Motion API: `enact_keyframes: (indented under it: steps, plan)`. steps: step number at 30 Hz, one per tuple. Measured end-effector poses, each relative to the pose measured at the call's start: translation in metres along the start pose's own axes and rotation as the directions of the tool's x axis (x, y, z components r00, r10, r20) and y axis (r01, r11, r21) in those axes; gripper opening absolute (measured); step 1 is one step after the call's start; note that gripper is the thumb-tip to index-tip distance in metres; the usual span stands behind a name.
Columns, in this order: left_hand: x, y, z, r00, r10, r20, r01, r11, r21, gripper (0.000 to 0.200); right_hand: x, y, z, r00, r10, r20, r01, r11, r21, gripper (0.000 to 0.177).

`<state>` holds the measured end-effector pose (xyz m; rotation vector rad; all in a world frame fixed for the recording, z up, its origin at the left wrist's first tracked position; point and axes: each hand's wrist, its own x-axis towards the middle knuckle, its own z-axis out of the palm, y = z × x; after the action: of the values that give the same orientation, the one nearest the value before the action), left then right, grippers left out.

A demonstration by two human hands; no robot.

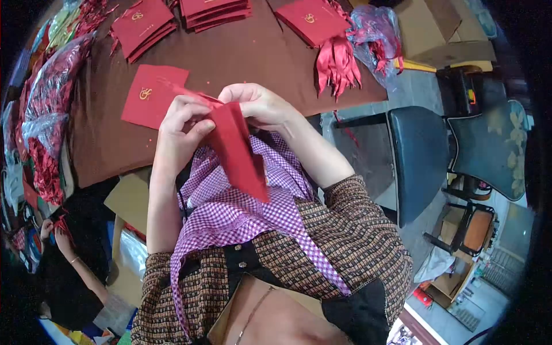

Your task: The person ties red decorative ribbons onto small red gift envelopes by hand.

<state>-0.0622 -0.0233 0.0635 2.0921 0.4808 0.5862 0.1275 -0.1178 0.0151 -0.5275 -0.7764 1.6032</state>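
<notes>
My left hand (187, 123) pinches the upper edge of a red paper bag (233, 149), thumb toward me and fingers curled behind. The bag is turned nearly edge-on and hangs tilted down toward my apron. My right hand (256, 106) is closed at the bag's top edge, its fingertips partly hidden behind it. A strip of red, perhaps ribbon, shows between the two hands, but I cannot make out its ends. Just beyond my left hand, a flat red bag (144, 95) with a gold emblem lies on the brown-covered table (230, 60).
Stacks of red bags (141, 26) lie along the table's far side. Red ribbons (338, 66) hang over its right edge beside a plastic bag (376, 31). Plastic-wrapped red bundles (52, 115) are at left. A chair (417, 164) stands right; another person's hand (60, 236) is lower left.
</notes>
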Motion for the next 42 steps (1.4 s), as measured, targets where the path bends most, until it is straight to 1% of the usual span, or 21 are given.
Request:
enact_keyframes:
  steps: [2,3,4,5,6,7,10,12,16,18,20,23,24,26,27,28,30,33,36,38,42]
  plan:
    - [-0.005,-0.005,0.009,0.957,-0.270,-0.101,0.242,0.943,-0.226,0.022,-0.007,-0.008,0.011,0.967,-0.019,-0.252,-0.028,0.983,-0.183,0.019]
    - [0.003,-0.001,0.005,0.894,-0.445,-0.048,0.428,0.883,-0.194,0.011,-0.013,-0.019,0.010,0.947,-0.175,-0.269,-0.001,0.837,-0.547,0.026]
    - [0.004,-0.004,0.004,0.890,-0.453,-0.059,0.435,0.880,-0.190,0.011,-0.020,-0.028,0.007,0.916,-0.323,-0.236,0.035,0.652,-0.758,0.027]
    - [0.004,-0.009,0.003,0.923,-0.382,-0.049,0.371,0.915,-0.157,0.009,-0.035,-0.040,0.006,0.873,-0.309,-0.377,-0.130,0.598,-0.791,0.025]
    - [0.003,-0.014,0.000,0.949,-0.314,-0.041,0.307,0.944,-0.122,0.010,-0.046,-0.052,0.002,0.842,-0.416,-0.343,-0.214,0.328,-0.920,0.023]
    - [0.002,-0.017,-0.003,0.923,-0.384,0.021,0.376,0.892,-0.252,0.012,-0.063,-0.057,-0.019,0.815,-0.568,-0.114,-0.198,-0.087,-0.976,0.021]
    - [0.000,-0.025,0.004,0.897,-0.441,-0.013,0.400,0.826,-0.398,0.009,-0.104,-0.074,-0.034,0.836,-0.541,-0.090,-0.358,-0.415,-0.836,0.028]
    - [-0.002,-0.035,0.004,0.885,-0.465,0.032,0.434,0.798,-0.417,0.011,-0.116,-0.076,-0.025,0.871,-0.467,-0.151,-0.395,-0.484,-0.781,0.030]
    - [-0.003,-0.034,0.005,0.854,-0.500,0.142,0.451,0.576,-0.682,0.021,-0.128,-0.064,-0.043,0.891,-0.443,-0.103,-0.358,-0.543,-0.760,0.029]
    - [-0.003,-0.032,0.002,0.839,-0.507,0.197,0.468,0.487,-0.738,0.023,-0.129,-0.060,-0.054,0.844,-0.524,-0.119,-0.376,-0.419,-0.827,0.027]
    - [-0.003,-0.032,0.001,0.801,-0.504,0.324,0.500,0.264,-0.825,0.026,-0.125,-0.061,-0.058,0.827,-0.552,-0.107,-0.372,-0.395,-0.840,0.023]
    - [-0.005,-0.040,0.012,0.790,-0.524,0.320,0.438,0.117,-0.891,0.026,-0.104,-0.070,-0.043,0.666,-0.743,-0.069,-0.295,-0.177,-0.939,0.013]
    - [-0.004,-0.038,0.015,0.789,-0.526,0.318,0.436,0.115,-0.892,0.026,-0.096,-0.075,-0.037,0.669,-0.740,-0.069,-0.294,-0.178,-0.939,0.013]
    - [-0.002,-0.030,0.021,0.781,-0.588,0.210,0.464,0.322,-0.825,0.025,-0.082,-0.085,-0.024,0.574,-0.815,-0.082,-0.132,0.007,-0.991,0.014]
    - [-0.003,-0.033,0.028,0.822,-0.540,0.182,0.394,0.309,-0.866,0.022,-0.075,-0.087,-0.016,0.554,-0.814,-0.175,-0.093,0.149,-0.985,0.014]
    - [-0.002,-0.028,0.030,0.822,-0.539,0.183,0.395,0.308,-0.866,0.022,-0.068,-0.086,-0.011,0.554,-0.814,-0.175,-0.095,0.147,-0.985,0.014]
    - [-0.001,-0.018,0.034,0.865,-0.500,0.050,0.322,0.475,-0.819,0.024,-0.051,-0.079,-0.001,0.577,-0.779,-0.246,-0.033,0.278,-0.960,0.014]
    - [0.000,-0.019,0.039,0.873,-0.488,0.023,0.291,0.482,-0.826,0.033,-0.025,-0.054,0.009,0.707,-0.702,-0.089,-0.021,0.105,-0.994,0.018]
    - [0.000,-0.020,0.042,0.869,-0.495,-0.006,0.286,0.512,-0.810,0.039,-0.005,-0.023,0.018,0.725,-0.642,-0.250,-0.142,0.216,-0.966,0.013]
    - [0.002,-0.022,0.041,0.864,-0.504,-0.012,0.301,0.534,-0.790,0.041,0.002,-0.017,0.025,0.768,-0.632,-0.105,-0.165,-0.036,-0.986,0.012]
    - [0.007,-0.028,0.043,0.853,-0.522,-0.014,0.335,0.567,-0.752,0.040,0.016,-0.001,0.017,0.783,-0.621,-0.039,-0.142,-0.118,-0.983,0.009]
